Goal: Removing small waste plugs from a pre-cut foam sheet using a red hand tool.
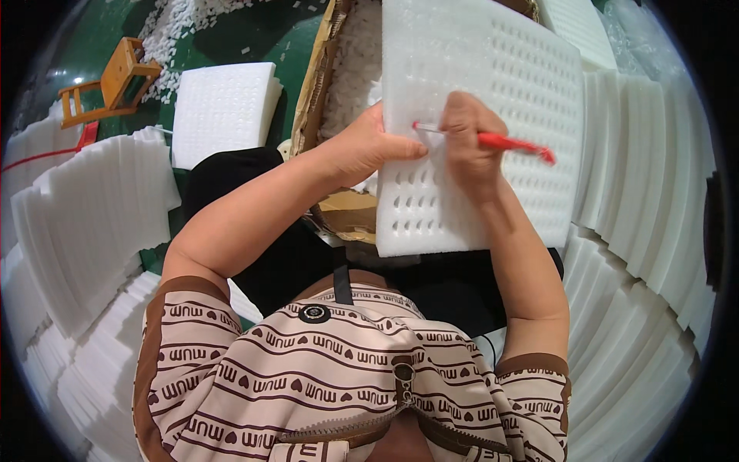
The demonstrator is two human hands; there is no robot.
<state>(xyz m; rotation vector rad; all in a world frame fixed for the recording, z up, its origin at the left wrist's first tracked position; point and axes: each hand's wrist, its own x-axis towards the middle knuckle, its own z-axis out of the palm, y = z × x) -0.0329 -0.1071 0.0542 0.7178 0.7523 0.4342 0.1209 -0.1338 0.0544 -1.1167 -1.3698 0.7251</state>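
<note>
A white foam sheet (pixel 416 69) with rows of small slots stands tilted before me, over a cardboard box. My left hand (pixel 377 146) grips its left edge, thumb lying on the front face and the other fingers hidden behind. My right hand (pixel 473 142) is closed around a slim red pen-like tool (pixel 514 144) with a pale shaft and a red tip. That tip points left at the sheet's face, close to my left thumb. Whether it touches the foam I cannot tell. Slots near the lower left look dark and open.
Small white foam bits fill the cardboard box (pixel 314 81) and lie scattered on the green floor (pixel 254 35). A wooden stool (pixel 119 81) lies at the far left, near a foam stack (pixel 223 112). More foam sheets are piled at left (pixel 96 223) and right (pixel 639 154).
</note>
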